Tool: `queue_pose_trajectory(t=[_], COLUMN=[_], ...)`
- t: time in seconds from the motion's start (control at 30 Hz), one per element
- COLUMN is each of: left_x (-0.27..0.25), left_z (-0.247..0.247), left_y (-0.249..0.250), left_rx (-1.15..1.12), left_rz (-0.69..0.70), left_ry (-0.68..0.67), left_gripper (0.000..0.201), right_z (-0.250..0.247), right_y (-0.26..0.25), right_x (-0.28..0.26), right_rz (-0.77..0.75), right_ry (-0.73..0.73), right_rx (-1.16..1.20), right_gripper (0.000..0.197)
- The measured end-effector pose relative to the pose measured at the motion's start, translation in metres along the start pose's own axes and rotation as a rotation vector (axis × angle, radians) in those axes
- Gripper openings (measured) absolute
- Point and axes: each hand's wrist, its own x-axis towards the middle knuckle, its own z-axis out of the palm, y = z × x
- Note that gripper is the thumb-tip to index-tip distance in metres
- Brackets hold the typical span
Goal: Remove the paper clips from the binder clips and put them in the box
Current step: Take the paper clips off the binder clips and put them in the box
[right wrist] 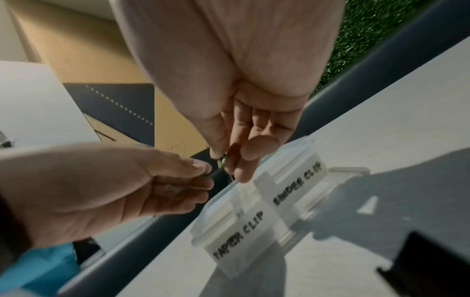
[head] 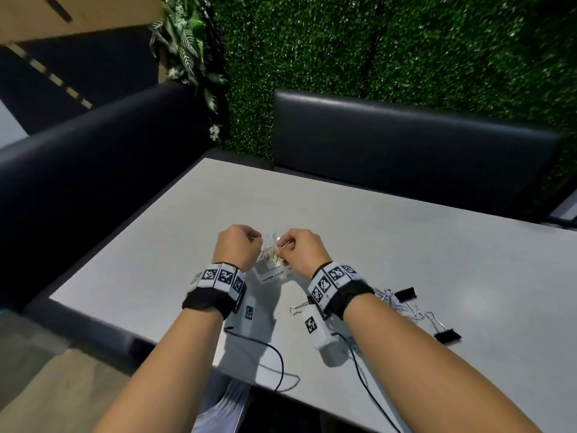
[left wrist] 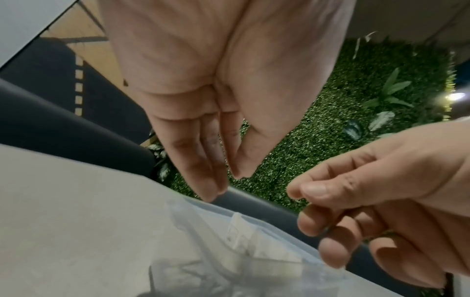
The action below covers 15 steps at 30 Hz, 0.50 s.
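Note:
A clear plastic box (head: 271,274) stands on the grey table (head: 374,229); its two compartments are labelled PAPER CLIP (right wrist: 237,237) and BINDER CLIP. Both hands hover just above it. My right hand (head: 283,245) pinches a small metal paper clip (right wrist: 223,160) between thumb and fingers over the box's far side. My left hand (head: 256,242) is close beside it on the left, fingers loosely extended (right wrist: 203,176) with nothing seen between them. In the left wrist view the left fingertips (left wrist: 213,193) point down at the box rim (left wrist: 254,219).
Black binder clips (head: 406,294) (head: 448,335) with silver handles and tangled paper clips lie on the table right of my right wrist; one more (head: 298,307) shows under it. A dark padded bench (head: 406,145) surrounds the table. Cables trail off the near edge.

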Motion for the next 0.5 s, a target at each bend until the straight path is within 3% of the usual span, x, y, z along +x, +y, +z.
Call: queue_pose_trajectory(t=[0.1,0.2,0.4,0.5], left_x=[-0.013,-0.042,-0.104,-0.123], left_z=[-0.005,0.0,0.059,0.091], left_y=[0.007,0.029,0.06,0.062], left_rx=[-0.021,-0.111,0.014,0.193], left_rz=[0.067,0.182,0.441,0.515], left_ry=[0.016,-0.066,-0.497,-0.583], left_gripper=[0.014,0.011,0.015,0.019], right_z=[-0.015,-0.045,-0.115,-0.129], right_y=[0.003,0.021,0.094,0.126], right_x=[-0.011,-0.031,-0.107,-0.145], right_rz=[-0.008,-0.018,0.097,0.188], right_ry=[0.006,0.048,0.082,0.028], right_rx=[0.027,-0.037,-0.236,-0.29], right_gripper=[0.004,0.005,0.007,0.01])
